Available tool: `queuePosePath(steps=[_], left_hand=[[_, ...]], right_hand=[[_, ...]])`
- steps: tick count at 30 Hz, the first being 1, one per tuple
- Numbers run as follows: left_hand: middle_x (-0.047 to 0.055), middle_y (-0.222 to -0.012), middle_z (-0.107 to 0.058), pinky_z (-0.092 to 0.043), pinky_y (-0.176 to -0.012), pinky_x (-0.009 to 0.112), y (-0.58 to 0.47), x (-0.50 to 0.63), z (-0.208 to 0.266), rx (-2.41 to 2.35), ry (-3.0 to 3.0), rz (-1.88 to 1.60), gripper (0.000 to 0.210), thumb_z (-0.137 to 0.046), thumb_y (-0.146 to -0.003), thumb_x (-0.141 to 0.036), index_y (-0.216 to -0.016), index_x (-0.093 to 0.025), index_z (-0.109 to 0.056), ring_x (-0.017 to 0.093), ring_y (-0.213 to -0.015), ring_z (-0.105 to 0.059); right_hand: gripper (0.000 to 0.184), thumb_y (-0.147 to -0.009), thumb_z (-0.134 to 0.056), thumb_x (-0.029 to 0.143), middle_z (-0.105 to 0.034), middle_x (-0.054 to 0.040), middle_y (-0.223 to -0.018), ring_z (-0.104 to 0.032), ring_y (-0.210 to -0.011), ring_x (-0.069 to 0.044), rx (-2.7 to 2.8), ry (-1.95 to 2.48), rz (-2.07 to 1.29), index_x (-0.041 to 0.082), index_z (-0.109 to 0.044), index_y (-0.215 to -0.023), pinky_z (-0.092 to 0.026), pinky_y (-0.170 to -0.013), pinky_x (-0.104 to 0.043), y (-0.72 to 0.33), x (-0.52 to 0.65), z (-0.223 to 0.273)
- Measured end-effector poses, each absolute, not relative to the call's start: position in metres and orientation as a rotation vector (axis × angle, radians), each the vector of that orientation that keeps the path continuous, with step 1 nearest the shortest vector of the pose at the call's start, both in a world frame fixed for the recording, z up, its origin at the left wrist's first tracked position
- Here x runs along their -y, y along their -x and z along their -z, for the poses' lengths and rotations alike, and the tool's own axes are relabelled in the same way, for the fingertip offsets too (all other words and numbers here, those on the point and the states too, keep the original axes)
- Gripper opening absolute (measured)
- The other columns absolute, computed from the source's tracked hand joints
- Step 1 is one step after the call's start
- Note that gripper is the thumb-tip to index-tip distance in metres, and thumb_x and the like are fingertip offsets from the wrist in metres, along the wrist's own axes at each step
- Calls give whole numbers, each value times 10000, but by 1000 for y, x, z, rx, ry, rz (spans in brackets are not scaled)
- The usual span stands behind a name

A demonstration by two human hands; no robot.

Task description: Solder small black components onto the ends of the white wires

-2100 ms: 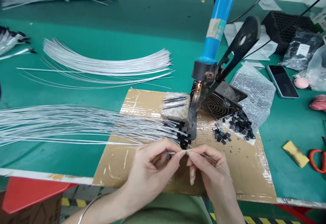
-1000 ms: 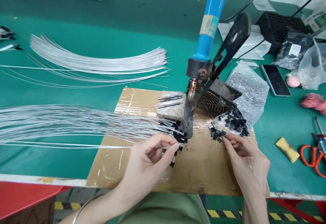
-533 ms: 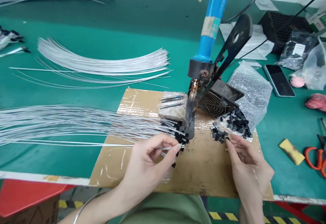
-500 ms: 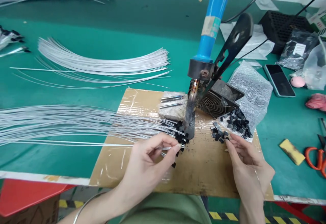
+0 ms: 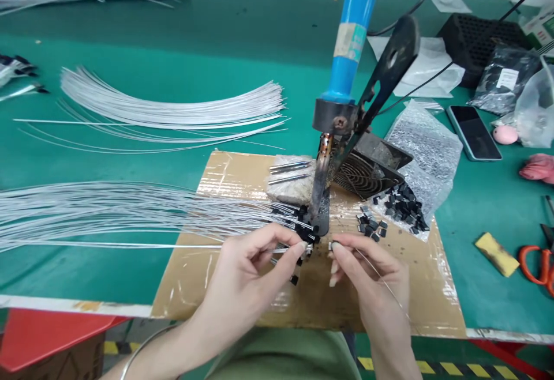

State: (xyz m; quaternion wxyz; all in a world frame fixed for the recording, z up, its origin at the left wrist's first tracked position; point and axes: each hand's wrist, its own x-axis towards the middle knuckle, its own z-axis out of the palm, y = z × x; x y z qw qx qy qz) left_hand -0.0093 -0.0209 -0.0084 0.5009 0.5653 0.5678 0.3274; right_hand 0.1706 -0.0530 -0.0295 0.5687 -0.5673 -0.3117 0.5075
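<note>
My left hand (image 5: 255,270) pinches a white wire (image 5: 173,246) close to its end, between thumb and forefinger. Facing it across a small gap, my right hand (image 5: 372,279) has a small black connector (image 5: 331,245) pinched at the fingertips, its metal pins toward the wire end. A thin silvery strand (image 5: 385,285) runs across the right hand. Just beyond the left fingertips, several wires with black connectors (image 5: 303,227) lie beneath the tip of a blue soldering iron (image 5: 346,68), which is fixed in a black metal stand.
Loose black connectors (image 5: 370,224) lie on the cardboard (image 5: 208,288), with more on bubble wrap (image 5: 428,149). Behind the iron sits a small fan (image 5: 367,166). A white wire bundle (image 5: 173,106) rests at left; a phone (image 5: 475,132), yellow sponge (image 5: 496,255) and orange-handled scissors (image 5: 532,264) are at right.
My right hand has moved left from the loose connector pile to beside my left hand, bringing a connector with it. My left hand stays in nearly the same place, pinching the wire.
</note>
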Motion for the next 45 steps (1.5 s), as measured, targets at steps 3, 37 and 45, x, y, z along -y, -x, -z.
queuePosePath(steps=[3,37,45], left_hand=[[28,-735,-773,-425,-529,218,8,17,2,-1330,-1339,-795,142,-701,-893,-235,-790,-182,-783,131,-584,-597],[54,-822,-799,-461,-598,245,-2,3,-3,-1302,-1257,-800,133,-704,-845,-224,-720,-179,-714,148,-661,-646],[73,-802,-777,-391,-547,257,-3,-5,-4,-1334,-1272,-756,170,-661,-846,-284,-716,-176,-685,167,-660,-634]], right_hand=[[48,-873,-875,268,-767,8,-621,-687,-488,-99,726,1291,-1265,281,-903,-910,-605,-505,-150,-165,51,31],[155,-1125,-463,294,-596,43,-721,-509,-581,-130,1155,1435,-859,253,-601,-1067,-412,-542,-248,-165,68,36],[208,-1073,-569,236,-748,-61,-1102,-707,-1116,-208,1156,1424,-834,245,-576,-865,-542,-951,-326,-160,58,22]])
